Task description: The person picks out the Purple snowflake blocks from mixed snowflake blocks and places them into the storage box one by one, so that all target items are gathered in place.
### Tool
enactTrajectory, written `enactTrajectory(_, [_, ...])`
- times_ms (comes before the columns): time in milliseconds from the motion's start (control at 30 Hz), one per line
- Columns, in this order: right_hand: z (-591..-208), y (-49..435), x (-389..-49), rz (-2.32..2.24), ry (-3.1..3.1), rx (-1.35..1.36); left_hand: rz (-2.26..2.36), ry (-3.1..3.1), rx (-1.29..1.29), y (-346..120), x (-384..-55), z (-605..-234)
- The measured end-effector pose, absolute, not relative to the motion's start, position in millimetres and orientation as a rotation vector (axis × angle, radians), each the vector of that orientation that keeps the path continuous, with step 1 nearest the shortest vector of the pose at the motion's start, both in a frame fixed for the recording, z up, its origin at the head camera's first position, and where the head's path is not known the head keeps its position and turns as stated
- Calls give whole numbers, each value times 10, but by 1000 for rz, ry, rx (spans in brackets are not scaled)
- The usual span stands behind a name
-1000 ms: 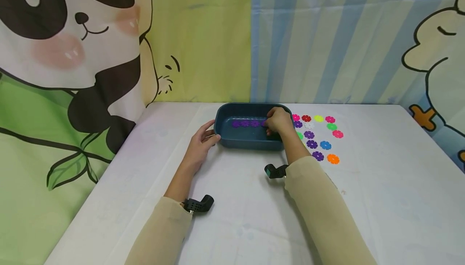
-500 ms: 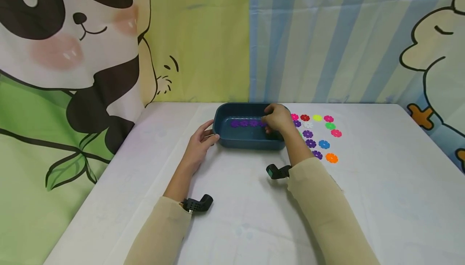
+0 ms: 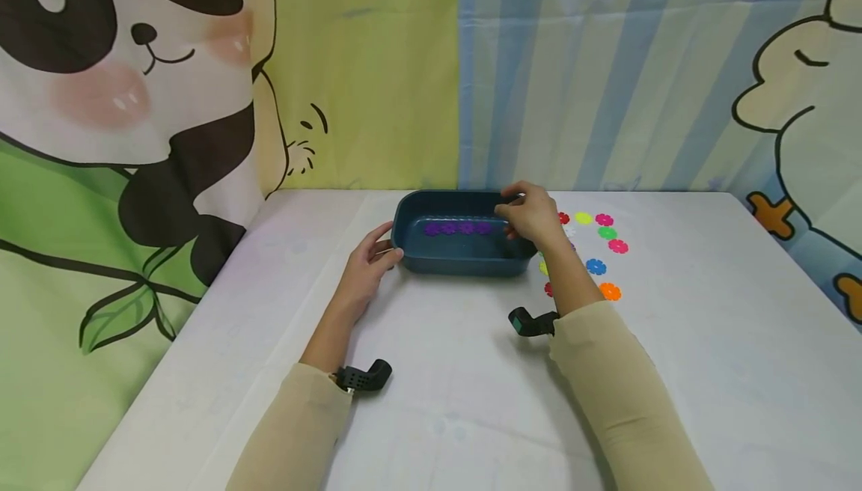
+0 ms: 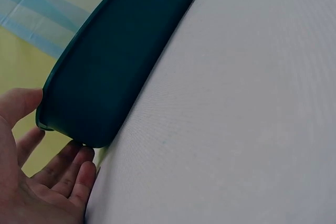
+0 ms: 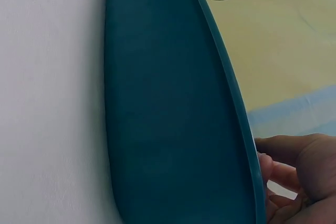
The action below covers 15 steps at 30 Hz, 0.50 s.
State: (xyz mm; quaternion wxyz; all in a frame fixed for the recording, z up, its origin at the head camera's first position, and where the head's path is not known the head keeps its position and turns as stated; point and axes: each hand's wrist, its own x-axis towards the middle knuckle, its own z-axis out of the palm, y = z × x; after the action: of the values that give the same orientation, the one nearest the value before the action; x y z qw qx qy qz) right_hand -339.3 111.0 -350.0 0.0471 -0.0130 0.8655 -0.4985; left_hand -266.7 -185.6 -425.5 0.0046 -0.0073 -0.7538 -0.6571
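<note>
A dark teal plastic box (image 3: 465, 266) stands at the far edge of the white table. Along its floor lie several purple flower-shaped discs (image 3: 466, 228) in a row. My left hand (image 3: 364, 270) touches the box's left end from outside; in the left wrist view the thumb (image 4: 23, 100) is at the rim and the fingers (image 4: 58, 169) lie against the end wall. My right hand (image 3: 535, 218) is above the box's right end, fingers loosely bent, with no disc showing between them. In the right wrist view the wall partly hides the right fingers (image 5: 281, 174).
Right of the box lie more flower-shaped discs, among them an orange disc (image 3: 610, 291), a blue disc (image 3: 595, 266) and a green disc (image 3: 607, 233). My right forearm covers part of that group. A printed curtain (image 3: 377, 102) hangs right behind the table.
My right hand has risen from the row of purple discs and shifted right, toward the box's right rim. The rightmost purple disc now shows uncovered. My left hand stays at the box.
</note>
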Motion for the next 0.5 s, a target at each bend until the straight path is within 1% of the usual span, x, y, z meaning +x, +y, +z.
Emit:
enactTrajectory(267, [-3504, 1253, -3376, -1651, 2637, -25, -2064, -2346, -26, -1858, -2670, -4265])
enactTrajectory(500, [-3512, 1377, -3358, -1764, 2631, 56, -2064, -2345, -32, -1852, -2670, -4256])
